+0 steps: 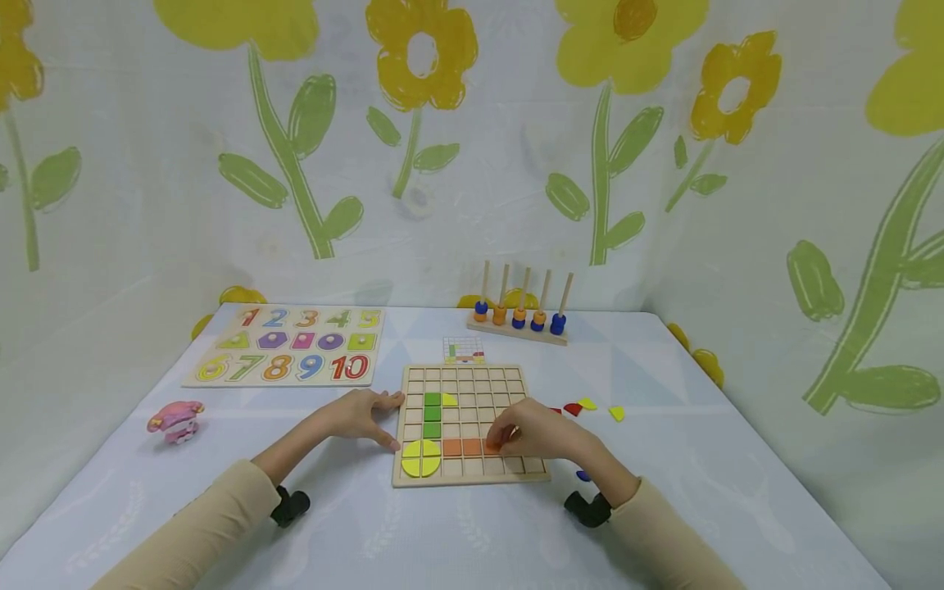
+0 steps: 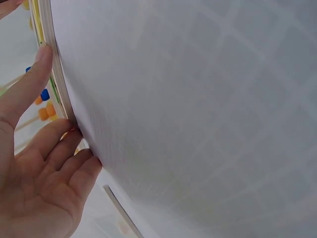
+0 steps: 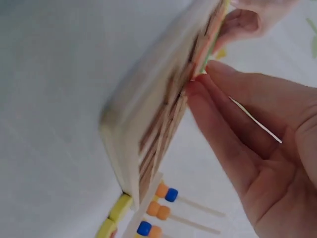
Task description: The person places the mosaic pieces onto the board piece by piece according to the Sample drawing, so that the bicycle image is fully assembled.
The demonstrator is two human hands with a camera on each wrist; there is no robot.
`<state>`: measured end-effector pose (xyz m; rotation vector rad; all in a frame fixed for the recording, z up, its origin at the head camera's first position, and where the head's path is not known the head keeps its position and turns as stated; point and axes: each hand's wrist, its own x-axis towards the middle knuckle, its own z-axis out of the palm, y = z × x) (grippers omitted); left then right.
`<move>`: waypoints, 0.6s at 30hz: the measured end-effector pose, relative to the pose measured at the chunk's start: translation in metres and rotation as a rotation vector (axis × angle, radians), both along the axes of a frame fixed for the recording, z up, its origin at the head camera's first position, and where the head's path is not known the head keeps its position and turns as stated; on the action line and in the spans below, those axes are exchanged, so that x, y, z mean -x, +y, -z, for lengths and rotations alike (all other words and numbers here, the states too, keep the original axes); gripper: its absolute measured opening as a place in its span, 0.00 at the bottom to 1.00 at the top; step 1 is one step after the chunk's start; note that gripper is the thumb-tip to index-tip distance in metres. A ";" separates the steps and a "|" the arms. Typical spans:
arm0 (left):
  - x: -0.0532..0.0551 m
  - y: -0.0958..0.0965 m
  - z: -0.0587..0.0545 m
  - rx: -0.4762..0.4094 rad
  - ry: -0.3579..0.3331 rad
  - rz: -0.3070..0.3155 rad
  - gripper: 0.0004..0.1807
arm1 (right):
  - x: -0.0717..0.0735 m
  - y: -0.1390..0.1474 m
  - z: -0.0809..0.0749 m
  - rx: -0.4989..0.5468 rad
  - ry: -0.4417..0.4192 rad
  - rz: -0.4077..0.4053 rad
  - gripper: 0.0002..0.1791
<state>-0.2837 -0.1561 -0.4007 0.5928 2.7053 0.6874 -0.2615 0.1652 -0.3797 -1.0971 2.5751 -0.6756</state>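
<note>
A wooden grid board (image 1: 472, 477) lies on the table. Its cells hold a yellow circle of quarter pieces (image 1: 421, 458), several green squares (image 1: 432, 413), a yellow quarter piece (image 1: 448, 400) and a row of orange squares (image 1: 461, 447). My left hand (image 1: 359, 414) touches the board's left edge with thumb and fingertips spread apart, as the left wrist view also shows. At the right end of the orange row, my right hand (image 1: 542, 429) pinches an orange square at the board's surface; the fingertips mostly cover it. A small pattern card (image 1: 464, 350) lies behind the board.
Loose red (image 1: 573, 409), yellow (image 1: 617, 414) and blue (image 1: 583, 475) pieces lie right of the board. Behind stands a peg stand with beads (image 1: 518, 331). A number puzzle board (image 1: 283, 346) lies back left, with a pink toy figure (image 1: 177, 421) in front of it.
</note>
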 end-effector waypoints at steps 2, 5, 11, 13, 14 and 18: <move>0.000 0.000 0.000 -0.002 0.000 0.003 0.50 | 0.000 0.003 -0.004 -0.016 0.006 -0.006 0.09; 0.000 0.000 0.000 0.004 0.007 0.013 0.50 | 0.002 0.010 -0.009 -0.030 0.051 0.006 0.11; 0.000 0.001 -0.001 -0.001 -0.003 0.001 0.49 | 0.009 0.028 -0.018 -0.009 0.125 0.062 0.15; -0.001 0.001 -0.001 0.002 -0.004 -0.001 0.49 | 0.012 0.034 -0.021 0.005 0.115 0.092 0.15; -0.001 0.001 -0.002 0.004 -0.005 -0.004 0.49 | 0.014 0.038 -0.022 0.009 0.116 0.106 0.15; -0.001 0.002 -0.002 0.009 -0.005 -0.011 0.49 | 0.021 0.052 -0.026 0.026 0.104 0.169 0.15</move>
